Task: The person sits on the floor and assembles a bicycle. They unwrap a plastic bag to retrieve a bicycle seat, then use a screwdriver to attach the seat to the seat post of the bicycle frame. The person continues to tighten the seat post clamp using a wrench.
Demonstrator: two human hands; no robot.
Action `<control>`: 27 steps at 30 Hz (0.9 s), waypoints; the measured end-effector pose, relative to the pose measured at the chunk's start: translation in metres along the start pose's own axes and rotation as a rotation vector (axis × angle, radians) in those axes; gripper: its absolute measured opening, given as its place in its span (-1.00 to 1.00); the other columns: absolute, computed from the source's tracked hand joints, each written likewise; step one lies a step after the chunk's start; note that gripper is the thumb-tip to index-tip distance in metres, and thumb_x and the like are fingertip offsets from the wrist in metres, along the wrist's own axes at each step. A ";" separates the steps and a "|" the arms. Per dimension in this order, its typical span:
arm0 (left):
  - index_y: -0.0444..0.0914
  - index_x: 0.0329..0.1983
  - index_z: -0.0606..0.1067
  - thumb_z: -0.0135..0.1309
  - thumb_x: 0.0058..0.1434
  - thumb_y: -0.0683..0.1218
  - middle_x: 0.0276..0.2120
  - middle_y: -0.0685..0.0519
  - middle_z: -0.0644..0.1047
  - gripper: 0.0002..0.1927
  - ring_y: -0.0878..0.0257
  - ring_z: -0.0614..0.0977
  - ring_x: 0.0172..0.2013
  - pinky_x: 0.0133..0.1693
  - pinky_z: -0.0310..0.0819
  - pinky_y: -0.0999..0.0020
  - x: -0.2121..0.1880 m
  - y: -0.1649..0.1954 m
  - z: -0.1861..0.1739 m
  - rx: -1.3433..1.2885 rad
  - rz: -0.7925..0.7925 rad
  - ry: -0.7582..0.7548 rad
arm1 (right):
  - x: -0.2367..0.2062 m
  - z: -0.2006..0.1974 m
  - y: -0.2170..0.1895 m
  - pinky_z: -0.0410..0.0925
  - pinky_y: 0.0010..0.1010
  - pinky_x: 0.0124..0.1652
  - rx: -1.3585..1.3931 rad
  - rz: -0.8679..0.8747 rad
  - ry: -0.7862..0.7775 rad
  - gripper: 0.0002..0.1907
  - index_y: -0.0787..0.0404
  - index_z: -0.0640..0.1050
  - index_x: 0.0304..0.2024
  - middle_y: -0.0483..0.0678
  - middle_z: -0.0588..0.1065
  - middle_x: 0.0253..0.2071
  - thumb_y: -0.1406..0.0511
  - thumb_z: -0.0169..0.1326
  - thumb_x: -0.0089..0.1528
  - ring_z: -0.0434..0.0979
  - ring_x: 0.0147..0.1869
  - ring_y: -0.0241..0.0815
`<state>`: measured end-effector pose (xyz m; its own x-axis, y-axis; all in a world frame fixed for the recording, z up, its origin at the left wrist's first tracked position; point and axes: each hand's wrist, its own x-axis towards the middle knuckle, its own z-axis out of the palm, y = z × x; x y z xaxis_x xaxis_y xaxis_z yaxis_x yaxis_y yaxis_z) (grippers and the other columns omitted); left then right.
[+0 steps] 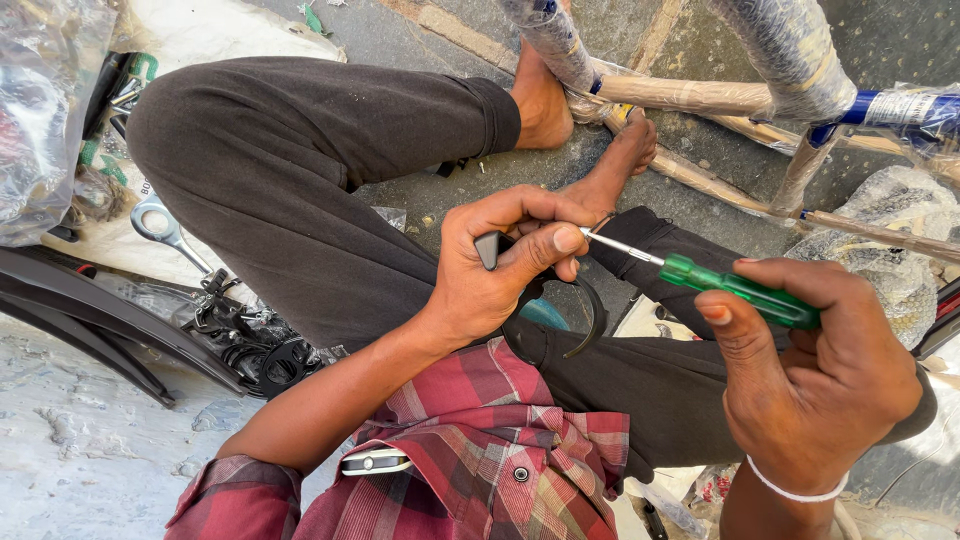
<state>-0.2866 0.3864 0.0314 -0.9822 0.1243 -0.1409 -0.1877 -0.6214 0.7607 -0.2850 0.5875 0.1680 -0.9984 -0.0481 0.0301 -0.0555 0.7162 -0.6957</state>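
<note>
My left hand (500, 265) grips a small black clamp part (560, 320), a curved band with a dark block pinched between thumb and fingers. My right hand (820, 385) holds a screwdriver with a clear green handle (745, 288); its metal shaft (620, 246) points left and its tip meets the part at my left thumb. Both hands work above my lap, over dark trousers (290, 190). A white band circles my right wrist.
A wrapped bicycle frame (790, 60) with paper-covered tubes stands ahead by my bare feet (545, 105). A spanner (165, 230) lies on a white sack at left, beside black mudguards (90, 320), black small parts (260, 345) and a plastic bag (45, 110).
</note>
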 end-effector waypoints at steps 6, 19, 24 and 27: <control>-0.40 -0.03 0.57 0.18 0.41 -0.16 -0.28 0.02 0.62 -0.81 0.38 0.63 -0.29 -0.22 0.53 0.50 0.000 0.000 0.001 0.007 -0.005 0.004 | 0.000 -0.001 0.000 0.52 -0.59 -0.04 0.030 -0.098 -0.021 -0.74 0.46 0.46 0.03 0.13 0.49 -0.01 0.50 0.30 0.41 0.60 0.02 -0.25; -0.41 0.01 0.59 0.16 0.43 -0.22 -0.19 -0.01 0.62 -0.84 0.32 0.69 -0.26 -0.15 0.58 0.47 0.001 0.011 0.003 0.068 0.077 -0.021 | 0.012 0.001 -0.017 0.35 -0.52 -0.34 -0.201 0.030 -0.005 -0.76 0.53 0.56 -0.11 0.10 0.56 -0.33 0.46 0.30 0.25 0.53 -0.32 -0.24; -0.41 0.00 0.58 0.16 0.41 -0.25 -0.19 -0.01 0.60 -0.85 0.31 0.68 -0.23 -0.15 0.58 0.47 0.002 0.009 0.006 0.014 0.044 -0.018 | 0.010 -0.001 -0.017 0.40 -0.62 -0.17 0.030 -0.012 0.031 -0.62 0.48 0.41 -0.01 0.00 0.49 -0.17 0.30 0.25 0.35 0.52 -0.14 -0.37; -0.42 0.00 0.58 0.16 0.41 -0.25 -0.19 -0.01 0.60 -0.85 0.32 0.67 -0.23 -0.15 0.57 0.47 0.002 0.007 0.007 0.025 0.055 -0.021 | 0.008 -0.006 -0.010 0.36 -0.65 -0.30 -0.115 0.048 0.009 -0.72 0.45 0.52 -0.07 0.03 0.55 -0.28 0.33 0.28 0.37 0.53 -0.26 -0.35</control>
<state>-0.2894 0.3880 0.0409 -0.9906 0.1069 -0.0848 -0.1327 -0.6086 0.7823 -0.2924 0.5841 0.1795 -1.0000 -0.0062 0.0054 -0.0082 0.7927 -0.6095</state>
